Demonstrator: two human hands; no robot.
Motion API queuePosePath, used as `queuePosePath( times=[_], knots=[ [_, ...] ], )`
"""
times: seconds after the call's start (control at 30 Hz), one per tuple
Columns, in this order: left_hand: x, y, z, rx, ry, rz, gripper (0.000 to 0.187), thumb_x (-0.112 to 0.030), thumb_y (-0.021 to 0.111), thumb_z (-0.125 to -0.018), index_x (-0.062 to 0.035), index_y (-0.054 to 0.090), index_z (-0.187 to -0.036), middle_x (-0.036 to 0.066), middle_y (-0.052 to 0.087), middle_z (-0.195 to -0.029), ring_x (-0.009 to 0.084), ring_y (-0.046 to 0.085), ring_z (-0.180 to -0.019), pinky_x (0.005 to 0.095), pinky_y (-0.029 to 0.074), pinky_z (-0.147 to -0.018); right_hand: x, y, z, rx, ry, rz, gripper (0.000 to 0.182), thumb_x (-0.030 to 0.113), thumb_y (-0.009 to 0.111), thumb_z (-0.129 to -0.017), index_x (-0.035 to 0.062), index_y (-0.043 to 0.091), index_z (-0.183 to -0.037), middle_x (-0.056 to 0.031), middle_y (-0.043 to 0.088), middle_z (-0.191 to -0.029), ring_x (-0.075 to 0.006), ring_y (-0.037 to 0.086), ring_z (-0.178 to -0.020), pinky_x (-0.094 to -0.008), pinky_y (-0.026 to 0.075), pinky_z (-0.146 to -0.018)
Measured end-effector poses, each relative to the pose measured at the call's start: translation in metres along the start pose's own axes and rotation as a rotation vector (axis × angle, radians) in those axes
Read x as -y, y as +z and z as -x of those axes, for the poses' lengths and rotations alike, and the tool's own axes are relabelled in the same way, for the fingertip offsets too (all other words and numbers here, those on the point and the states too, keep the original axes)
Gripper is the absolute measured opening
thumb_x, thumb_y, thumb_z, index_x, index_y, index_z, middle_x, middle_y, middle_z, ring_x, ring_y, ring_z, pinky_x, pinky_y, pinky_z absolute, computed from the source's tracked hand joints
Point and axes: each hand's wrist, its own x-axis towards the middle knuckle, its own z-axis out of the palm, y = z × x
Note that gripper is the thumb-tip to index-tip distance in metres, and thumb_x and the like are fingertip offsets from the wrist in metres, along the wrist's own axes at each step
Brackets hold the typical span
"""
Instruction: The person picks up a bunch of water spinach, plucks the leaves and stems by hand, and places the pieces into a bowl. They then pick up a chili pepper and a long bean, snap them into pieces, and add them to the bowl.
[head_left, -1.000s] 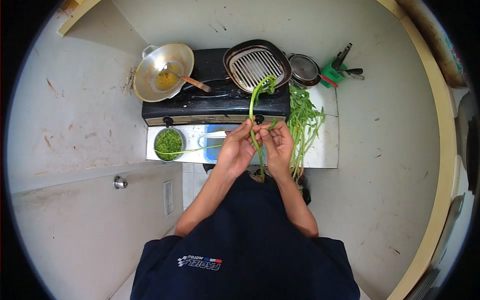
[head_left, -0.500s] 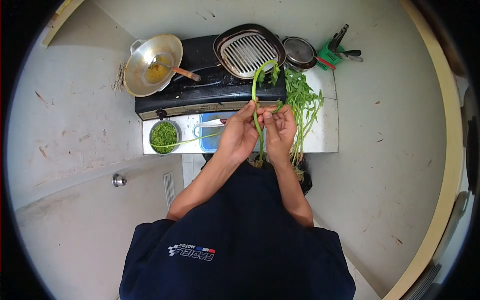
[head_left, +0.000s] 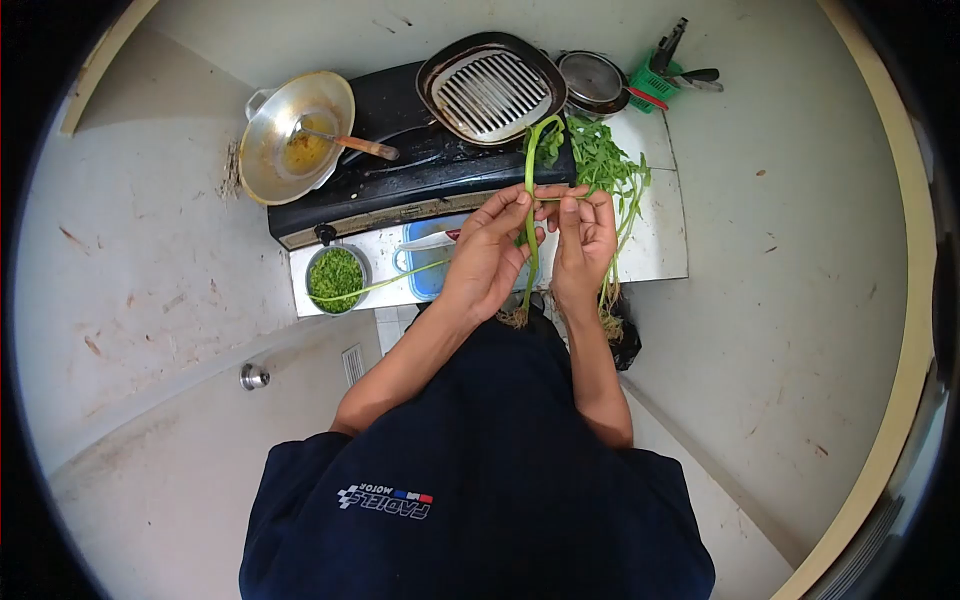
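Observation:
A long green stalk [head_left: 532,170] with roots at its lower end and a drooping leafy top runs upright between my hands. My left hand [head_left: 488,260] is closed, thumb and fingers pinching the stalk near its middle. My right hand [head_left: 582,245] is closed too, its thumb and fingertips pinching a thin side stem that reaches across from the stalk. Behind my right hand lies a bunch of rooted leafy greens [head_left: 605,160]. Beyond my left hand a knife [head_left: 430,241] rests on a blue cutting board [head_left: 425,285], partly hidden by that hand.
A black stove [head_left: 400,185] carries a wok [head_left: 335,105] with a wooden-handled ladle [head_left: 365,146] and a grill pan [head_left: 450,110]. A bowl of chopped greens [head_left: 336,272] has a thin stem across it. Behind stand a lidded pot [head_left: 590,78] and a green utensil basket [head_left: 650,88].
My hands and the stalk have shifted slightly right in view. My right hand has drawn a little away from the stalk, with the thin side stem stretched between them.

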Motion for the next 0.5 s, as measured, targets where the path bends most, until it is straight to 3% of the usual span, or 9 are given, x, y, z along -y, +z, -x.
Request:
queuePosePath(
  times=[0.1,0.27,0.37,0.5],
  knots=[
    [0.0,0.003,-0.001,0.023,-0.02,-0.01,0.02,-0.014,0.059,-0.104,-0.0035,0.063,-0.12,0.003,0.066,-0.107,0.01,0.061,-0.097,0.0276,0.051,-0.087,-0.002,0.001,0.003,-0.043,-0.011,0.029,0.008,0.011,0.054,-0.106,0.0057,0.049,-0.109,-0.0123,0.07,-0.104,-0.0107,0.061,-0.084,-0.0239,0.049,-0.07],
    [0.009,-0.008,-0.004,0.057,-0.031,-0.02,0.019,-0.013,0.06,-0.104,-0.0028,0.063,-0.119,0.004,0.067,-0.108,0.0102,0.061,-0.098,0.028,0.051,-0.088,-0.002,0.013,0.007,-0.163,-0.041,0.08,0.009,0.012,0.057,-0.106,0.0059,0.051,-0.106,-0.0041,0.064,-0.089,-0.0059,0.055,-0.076,-0.0188,0.045,-0.065],
    [0.012,-0.006,-0.001,0.036,0.021,-0.089,0.019,-0.014,0.06,-0.103,-0.0027,0.063,-0.119,0.004,0.067,-0.107,0.0099,0.062,-0.099,0.0284,0.051,-0.088,-0.002,0.009,0.008,-0.128,-0.012,0.092,0.007,0.009,0.055,-0.106,0.0061,0.05,-0.11,-0.001,0.062,-0.089,-0.0027,0.054,-0.078,-0.0171,0.043,-0.062],
    [0.009,-0.008,-0.001,0.074,0.083,-0.128,0.019,-0.014,0.06,-0.104,-0.0025,0.063,-0.119,0.004,0.066,-0.109,0.011,0.062,-0.101,0.0304,0.052,-0.089,0.004,0.012,0.009,-0.09,-0.006,0.076,0.013,0.004,0.06,-0.102,0.0025,0.054,-0.114,-0.0031,0.064,-0.097,-0.0056,0.059,-0.087,-0.0192,0.048,-0.071]
  ],
)
